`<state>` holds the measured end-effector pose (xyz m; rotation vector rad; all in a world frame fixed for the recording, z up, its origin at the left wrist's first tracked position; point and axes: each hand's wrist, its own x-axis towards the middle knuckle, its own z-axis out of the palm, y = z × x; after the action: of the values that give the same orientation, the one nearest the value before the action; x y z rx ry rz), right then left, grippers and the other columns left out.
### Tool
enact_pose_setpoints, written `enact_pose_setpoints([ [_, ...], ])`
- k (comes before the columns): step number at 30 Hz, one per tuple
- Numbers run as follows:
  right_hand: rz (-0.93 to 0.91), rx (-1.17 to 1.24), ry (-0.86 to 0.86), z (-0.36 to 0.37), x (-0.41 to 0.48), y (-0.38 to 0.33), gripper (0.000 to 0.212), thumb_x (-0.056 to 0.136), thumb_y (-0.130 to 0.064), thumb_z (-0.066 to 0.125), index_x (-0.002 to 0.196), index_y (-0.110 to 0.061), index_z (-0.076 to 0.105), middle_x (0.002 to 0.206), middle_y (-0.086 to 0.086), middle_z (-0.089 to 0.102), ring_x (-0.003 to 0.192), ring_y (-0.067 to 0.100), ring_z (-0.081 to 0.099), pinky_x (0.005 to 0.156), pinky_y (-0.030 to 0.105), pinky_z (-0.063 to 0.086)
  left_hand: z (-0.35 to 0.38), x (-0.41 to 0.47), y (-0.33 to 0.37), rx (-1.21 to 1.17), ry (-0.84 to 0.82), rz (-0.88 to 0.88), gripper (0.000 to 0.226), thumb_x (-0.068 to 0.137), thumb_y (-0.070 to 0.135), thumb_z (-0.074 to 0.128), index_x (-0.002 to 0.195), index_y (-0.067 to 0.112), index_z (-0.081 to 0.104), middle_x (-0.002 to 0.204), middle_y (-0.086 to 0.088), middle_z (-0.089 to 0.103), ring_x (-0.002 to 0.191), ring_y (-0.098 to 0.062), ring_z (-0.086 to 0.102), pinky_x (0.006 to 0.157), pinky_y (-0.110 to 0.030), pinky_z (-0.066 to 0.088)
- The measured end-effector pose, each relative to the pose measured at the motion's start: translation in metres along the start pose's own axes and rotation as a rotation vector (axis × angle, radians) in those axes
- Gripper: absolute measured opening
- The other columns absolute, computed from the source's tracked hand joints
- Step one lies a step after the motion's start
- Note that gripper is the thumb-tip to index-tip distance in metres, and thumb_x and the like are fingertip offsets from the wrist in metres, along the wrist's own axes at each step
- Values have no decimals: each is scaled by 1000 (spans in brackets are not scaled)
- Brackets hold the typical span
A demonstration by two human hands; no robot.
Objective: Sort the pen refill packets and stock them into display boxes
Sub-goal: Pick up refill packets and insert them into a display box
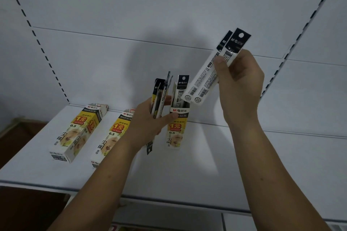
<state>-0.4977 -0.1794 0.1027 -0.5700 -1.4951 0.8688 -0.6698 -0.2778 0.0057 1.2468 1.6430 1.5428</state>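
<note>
My left hand (148, 120) grips a bundle of pen refill packets (160, 97), black-topped and fanned upward, and its fingertips touch an upright yellow-and-white display box (176, 131). That box stands on the white shelf (244, 165) with packets sticking out of its open top. My right hand (238, 84) pinches two white refill packets (212, 73) with black headers, tilted, their lower ends just above and to the right of the box's opening. Two more display boxes, one (75, 133) at the left and one (110, 135) partly behind my left forearm, lie flat on the shelf.
The shelf's white back panel (169, 15) rises behind, with slotted uprights (47, 58) at left and right. A brown surface (20, 137) sits lower left beyond the shelf edge. Another shelf level shows below the front edge.
</note>
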Motion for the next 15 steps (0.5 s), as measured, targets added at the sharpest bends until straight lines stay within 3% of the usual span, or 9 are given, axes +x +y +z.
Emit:
enact_pose_setpoints([
  [4,-49,-70,-43,7,3,1,21,100,-17,68,97,3,63,86,29,60,70,24,52,62,32,48,1,0,-1,3,-8,-2,36,91,25,81,123,32,66,71,14,73,52,-7,55,52,-27,51],
  [7,-64,-114,-96,18,4,4,20,100,-18,69,98,1,65,88,26,64,73,31,55,64,33,50,1,-1,-1,9,-22,8,38,92,26,80,127,29,67,72,14,73,52,-6,56,53,-27,51],
  [10,-43,-111,-126,26,0,11,17,99,-17,71,99,-1,67,91,25,66,72,23,57,65,26,52,2,0,-1,14,-17,10,33,93,24,80,121,33,67,68,13,72,51,-7,55,53,-28,51],
  [13,-47,-82,-177,28,-10,22,6,97,-17,73,102,-14,70,88,10,71,75,19,64,69,29,54,2,1,-1,15,1,4,31,92,22,80,114,39,65,65,13,71,50,-5,55,51,-26,52],
  [15,-58,-74,-188,27,-17,30,11,95,-18,76,104,-16,71,90,3,74,78,23,65,70,32,53,2,1,-2,13,-1,6,32,92,24,80,117,37,65,69,12,72,50,-6,56,51,-26,51],
])
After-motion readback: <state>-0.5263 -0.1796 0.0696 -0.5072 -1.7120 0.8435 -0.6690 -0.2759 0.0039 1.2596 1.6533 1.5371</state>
